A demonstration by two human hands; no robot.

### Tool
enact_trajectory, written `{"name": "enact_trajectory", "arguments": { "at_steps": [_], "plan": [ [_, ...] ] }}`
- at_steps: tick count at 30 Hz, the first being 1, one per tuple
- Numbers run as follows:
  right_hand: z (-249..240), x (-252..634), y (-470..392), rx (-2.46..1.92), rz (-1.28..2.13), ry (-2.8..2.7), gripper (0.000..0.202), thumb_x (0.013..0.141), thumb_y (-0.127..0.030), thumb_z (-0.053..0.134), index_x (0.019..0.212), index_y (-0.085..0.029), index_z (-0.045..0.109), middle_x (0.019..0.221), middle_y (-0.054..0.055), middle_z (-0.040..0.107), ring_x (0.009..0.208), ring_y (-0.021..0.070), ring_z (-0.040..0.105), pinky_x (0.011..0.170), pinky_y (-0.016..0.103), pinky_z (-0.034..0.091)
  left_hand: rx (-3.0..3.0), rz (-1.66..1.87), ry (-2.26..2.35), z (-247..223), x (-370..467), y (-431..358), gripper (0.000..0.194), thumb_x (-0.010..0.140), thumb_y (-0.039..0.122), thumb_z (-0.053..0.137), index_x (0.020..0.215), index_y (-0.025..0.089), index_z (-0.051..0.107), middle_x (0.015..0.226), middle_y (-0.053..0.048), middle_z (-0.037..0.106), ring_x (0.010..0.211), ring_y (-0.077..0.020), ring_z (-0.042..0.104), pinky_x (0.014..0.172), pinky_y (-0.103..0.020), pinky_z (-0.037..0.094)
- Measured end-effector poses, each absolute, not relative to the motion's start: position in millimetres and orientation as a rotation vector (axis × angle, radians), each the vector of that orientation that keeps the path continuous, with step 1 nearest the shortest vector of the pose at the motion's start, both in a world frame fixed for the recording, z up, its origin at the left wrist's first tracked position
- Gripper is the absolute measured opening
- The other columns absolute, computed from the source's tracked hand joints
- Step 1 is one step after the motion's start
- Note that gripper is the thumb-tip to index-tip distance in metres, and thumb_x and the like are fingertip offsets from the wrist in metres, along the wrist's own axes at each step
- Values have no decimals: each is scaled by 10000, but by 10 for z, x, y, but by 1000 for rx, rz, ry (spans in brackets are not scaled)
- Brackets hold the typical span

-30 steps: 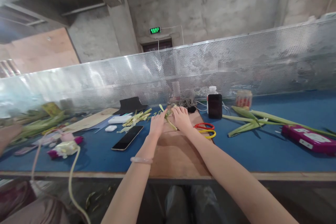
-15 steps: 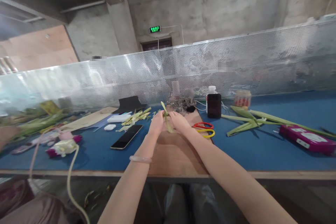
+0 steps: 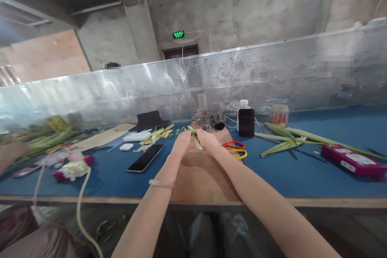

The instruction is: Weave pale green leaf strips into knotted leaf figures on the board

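So the left hand (image 3: pixel 182 143) and right hand (image 3: pixel 207 141) are both curled in, gripping a leaf strip (image 3: pixel 196 141) over the wooden board (image 3: pixel 207 179).

On the blue surface (image 3: pixel 287 179) there are a brown board (image 3: pixel 205 183), a phone (image 3: pixel 146 158), green leaves (image 3: pixel 281 130), a bottle (image 3: pixel 243 105) and a jar (image 3: pixel 279 115).

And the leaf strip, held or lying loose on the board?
Held: the leaf strip shows between the left hand and right hand, close against both; whether it touches the board is unclear.
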State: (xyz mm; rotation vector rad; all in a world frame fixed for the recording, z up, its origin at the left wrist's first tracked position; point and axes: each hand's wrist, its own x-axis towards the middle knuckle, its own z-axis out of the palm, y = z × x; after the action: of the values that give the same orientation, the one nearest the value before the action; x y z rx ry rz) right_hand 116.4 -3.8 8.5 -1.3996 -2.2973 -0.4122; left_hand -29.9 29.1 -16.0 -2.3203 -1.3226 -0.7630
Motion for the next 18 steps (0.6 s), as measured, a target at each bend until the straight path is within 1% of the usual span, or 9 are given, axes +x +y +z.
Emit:
{"name": "enact_trajectory", "arguments": {
  "at_steps": [5, 8, 12, 15, 18],
  "plan": [
    [117, 1154, -104, -1443, -365, -2321, 279, 855, -294, 459, 1089, -144, 488, 1033, 64, 543, 849, 154, 559, 724, 347, 478, -2324, -734, -1341, -162, -301, 293, 242, 845, 147, 422, 1075, 110, 485, 1013, -79, 552, 963, -189, 515, 831, -384, 405],
    [105, 1160, -99, -1447, -357, -2325, 281, 859, -294, 453, 1093, -143, 484, 1010, 60, 552, 834, 151, 563, 721, 346, 479, -2324, -719, -1353, -157, -304, 281, 255, 844, 108, 380, 1078, 111, 483, 1014, -88, 555, 962, -188, 510, 831, -360, 397],
    [63, 1179, -73, -1417, -373, -2331, 285, 861, -298, 448, 1101, -148, 480, 978, 53, 562, 804, 143, 568, 707, 337, 479, -2319, -709, -1346, -135, -305, 233, 272, 835, 87, 335, 1039, 138, 507, 942, -79, 578, 899, -186, 512, 806, -317, 393],
    [34, 1195, -48, -1378, -406, -2307, 272, 866, -301, 436, 1083, -146, 488, 941, 44, 568, 776, 136, 567, 692, 329, 475, -2280, -720, -1345, -118, -305, 198, 240, 831, 118, 356, 990, 152, 533, 898, -76, 582, 867, -208, 504, 781, -332, 391],
    [31, 1215, -17, -1302, -466, -2272, 227, 880, -249, 392, 1033, -141, 522, 944, 60, 569, 864, 160, 538, 756, 336, 440, -2218, -762, -1347, -103, -308, 180, 222, 823, 147, 391, 981, 167, 547, 902, -86, 582, 904, -240, 480, 792, -364, 375]
  ]
}}
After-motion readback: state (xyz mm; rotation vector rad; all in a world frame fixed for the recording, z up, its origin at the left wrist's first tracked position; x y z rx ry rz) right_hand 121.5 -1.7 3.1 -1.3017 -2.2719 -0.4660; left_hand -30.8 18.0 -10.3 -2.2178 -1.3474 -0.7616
